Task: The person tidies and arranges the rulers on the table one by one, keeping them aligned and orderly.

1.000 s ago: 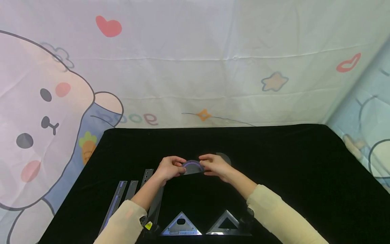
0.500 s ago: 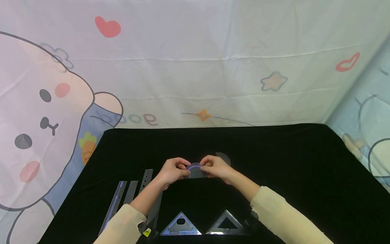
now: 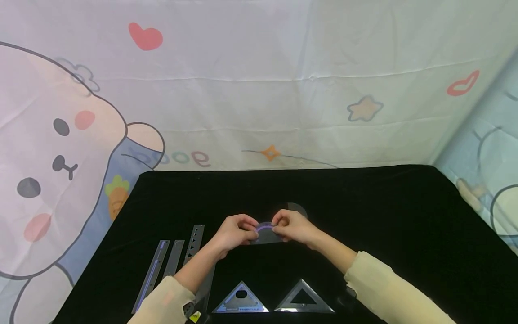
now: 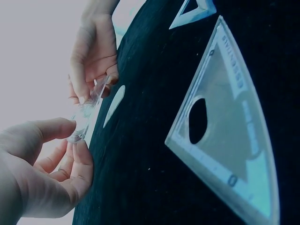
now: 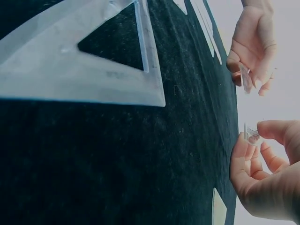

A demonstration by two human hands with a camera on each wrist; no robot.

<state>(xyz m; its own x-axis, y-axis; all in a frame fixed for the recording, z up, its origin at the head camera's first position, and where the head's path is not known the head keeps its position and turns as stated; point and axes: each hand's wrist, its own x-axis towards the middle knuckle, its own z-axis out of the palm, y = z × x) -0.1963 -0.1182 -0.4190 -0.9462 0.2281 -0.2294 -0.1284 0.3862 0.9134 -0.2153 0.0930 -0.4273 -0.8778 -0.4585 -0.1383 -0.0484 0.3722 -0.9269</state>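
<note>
A clear protractor (image 3: pixel 267 235) with a purple arc is held between both hands above the black cloth. My left hand (image 3: pixel 236 231) pinches its left end between thumb and fingers; the left wrist view shows this thumb pressing on the clear plastic (image 4: pixel 83 117). On the other end, my right hand (image 3: pixel 295 227) has a similar thumb-and-finger pinch. Just behind the right hand lies a second protractor (image 3: pixel 298 209), partly covered by it. Closer to me rest two triangular set squares, one with blue markings (image 3: pixel 241 300) and one plain grey (image 3: pixel 302 300).
Several straight rulers lie side by side on the left, including one with a blue-purple stripe (image 3: pixel 150 276) and one with cut-out holes (image 3: pixel 195 240). My left forearm partly hides them. Black cloth (image 3: pixel 384 211) covers the table, with a printed curtain (image 3: pixel 259 90) behind.
Both hands have drawn the protractor towards me and slightly right. Each keeps its pinch. The set squares, rulers and second protractor have stayed in place.
</note>
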